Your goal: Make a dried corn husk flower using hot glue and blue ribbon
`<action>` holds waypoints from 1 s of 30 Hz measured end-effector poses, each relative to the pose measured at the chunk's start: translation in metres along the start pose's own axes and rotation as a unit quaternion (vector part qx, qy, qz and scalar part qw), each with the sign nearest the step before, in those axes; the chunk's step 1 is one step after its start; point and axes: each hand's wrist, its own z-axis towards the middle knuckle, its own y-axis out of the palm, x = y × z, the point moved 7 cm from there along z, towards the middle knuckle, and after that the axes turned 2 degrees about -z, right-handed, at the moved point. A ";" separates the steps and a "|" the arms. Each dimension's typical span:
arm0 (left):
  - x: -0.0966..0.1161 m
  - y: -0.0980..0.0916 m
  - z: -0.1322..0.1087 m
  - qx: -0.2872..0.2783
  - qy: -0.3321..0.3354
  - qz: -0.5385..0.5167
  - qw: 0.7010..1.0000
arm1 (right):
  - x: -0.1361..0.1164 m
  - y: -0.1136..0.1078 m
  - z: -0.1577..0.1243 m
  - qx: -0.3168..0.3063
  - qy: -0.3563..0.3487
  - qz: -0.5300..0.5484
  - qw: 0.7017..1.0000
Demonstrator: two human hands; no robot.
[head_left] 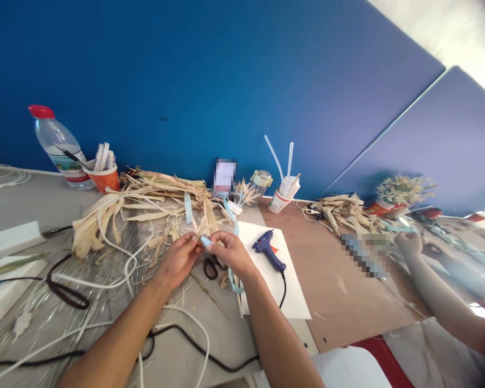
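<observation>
My left hand (pixel 181 258) and my right hand (pixel 229 250) meet above the middle of the table, fingertips nearly touching. Between them a small piece of light blue ribbon (pixel 206 241) is pinched by my right thumb and fingers. My left fingers are pressed together beside it, at the base of a pale corn husk piece (pixel 206 218); what exactly they grip is hidden. Just below the hands lie black-handled scissors (pixel 210 269), partly covered. Right of my right hand a blue glue gun (pixel 270 250) rests on a white sheet (pixel 297 291).
Dried corn husks (pixel 165 186) are heaped behind my hands. White and black cables and thin wires spread at left. Along the blue partition stand a bottle (pixel 62 151), a cup of tools (pixel 105 179), a phone (pixel 224 178) and a cup (pixel 281 199). At right a co-worker's arm (pixel 436 291) reaches in.
</observation>
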 end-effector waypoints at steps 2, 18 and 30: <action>0.001 -0.001 0.000 0.006 0.004 0.007 1.000 | 0.001 -0.001 -0.001 -0.020 0.021 0.004 1.000; 0.007 -0.001 0.001 0.011 0.022 -0.050 0.998 | -0.004 -0.009 -0.001 -0.014 0.032 -0.009 0.999; 0.010 -0.020 0.006 0.061 0.065 0.026 0.996 | -0.032 -0.048 -0.009 0.128 -0.032 -0.236 0.963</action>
